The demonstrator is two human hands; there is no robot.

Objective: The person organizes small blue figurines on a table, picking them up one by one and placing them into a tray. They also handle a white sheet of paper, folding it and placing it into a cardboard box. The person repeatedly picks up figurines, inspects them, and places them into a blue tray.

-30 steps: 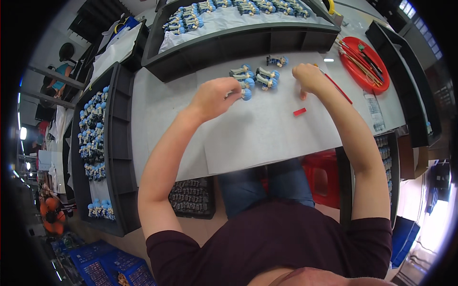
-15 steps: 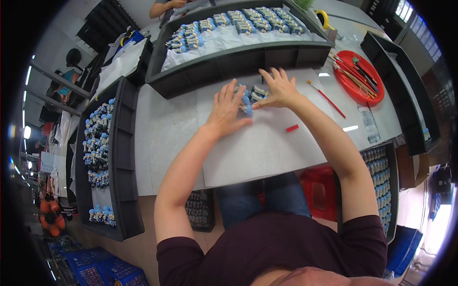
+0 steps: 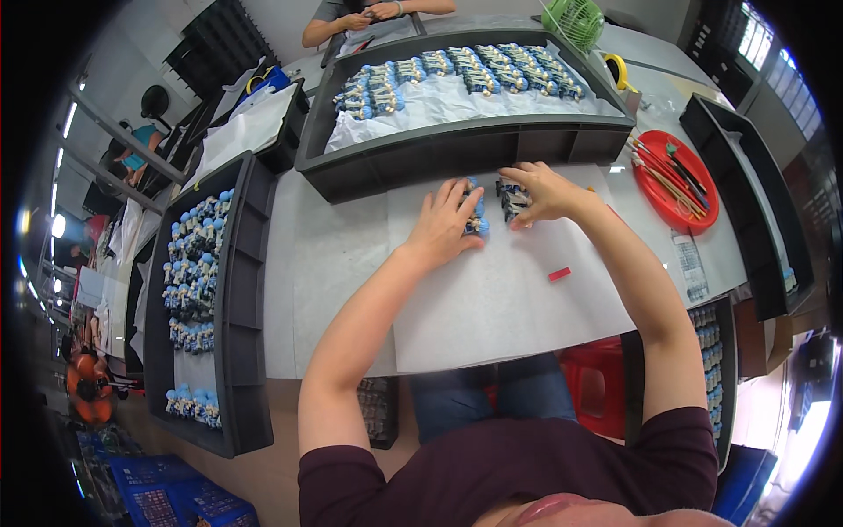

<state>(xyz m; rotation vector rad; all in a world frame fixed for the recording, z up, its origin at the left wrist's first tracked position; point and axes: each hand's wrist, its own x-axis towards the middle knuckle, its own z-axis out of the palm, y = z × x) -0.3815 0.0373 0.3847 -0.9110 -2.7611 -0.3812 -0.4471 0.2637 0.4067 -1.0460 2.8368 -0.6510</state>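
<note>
1. Figurines (image 3: 492, 206), small and blue-capped, are gathered in a tight cluster on the white paper sheet (image 3: 500, 299) at the far edge of the table (image 3: 290, 290), just in front of the long dark tray (image 3: 457, 149).
2. The left hand (image 3: 443, 224) is laid flat over the left part of the cluster, fingers extended and slightly spread, fingertips touching the figurines; nothing is pinched.
3. The right hand (image 3: 540, 191) is placed on the right part of the cluster, fingers curved down over the pieces. Whether any piece is gripped cannot be told.
4. The two hands are near each other, with a few figurines visible between them.
5. A small red piece (image 3: 559, 274) is seen lying on the paper, apart from the cluster and beside the right forearm.
6. Rows of similar figurines on white paper are held in the long tray.
7. More figurines are held in a second dark tray (image 3: 237, 307) at the person's left.
8. A round red dish (image 3: 676, 180) with brushes is noted at the right, and a green fan (image 3: 575, 19) at the far end.
9. Another person's hands (image 3: 369, 16) are seen beyond the long tray.
</note>
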